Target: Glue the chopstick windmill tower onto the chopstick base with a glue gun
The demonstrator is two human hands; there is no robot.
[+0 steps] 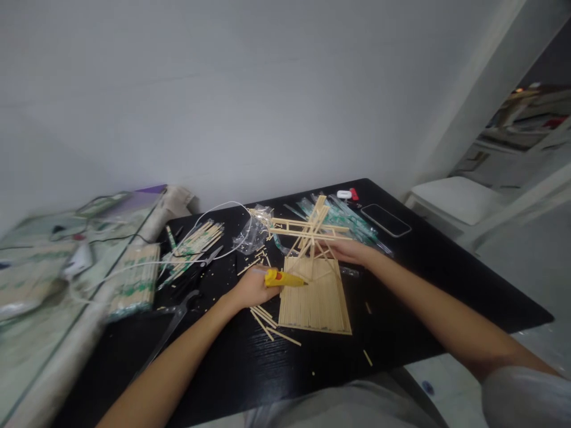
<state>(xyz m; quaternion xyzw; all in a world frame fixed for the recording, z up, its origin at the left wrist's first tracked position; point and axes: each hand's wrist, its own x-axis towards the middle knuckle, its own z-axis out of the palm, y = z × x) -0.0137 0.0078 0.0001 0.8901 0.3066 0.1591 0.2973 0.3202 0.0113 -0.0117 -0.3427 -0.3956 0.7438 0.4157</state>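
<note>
My left hand [255, 288] is closed round a yellow glue gun [285, 278], its nozzle pointing right over a flat base of wooden sticks [314, 306]. On the far part of that base stands a model frame of joined sticks [312, 229], with crossed arms at the top and slanting legs below. My right hand [345, 249] grips the frame from its right side, just under the crossed arms; its fingertips are partly hidden behind the sticks. Loose sticks [265, 324] lie beside the base, near my left hand.
Scissors [209, 258], stick bundles [198, 244], and a white cable [134, 264] lie at the left. Clear plastic wrap [255, 232] is behind my left hand. Green-printed wrappers [357, 223], a phone [386, 220] and a small white case [344, 194] lie at the back right of the black table [428, 285].
</note>
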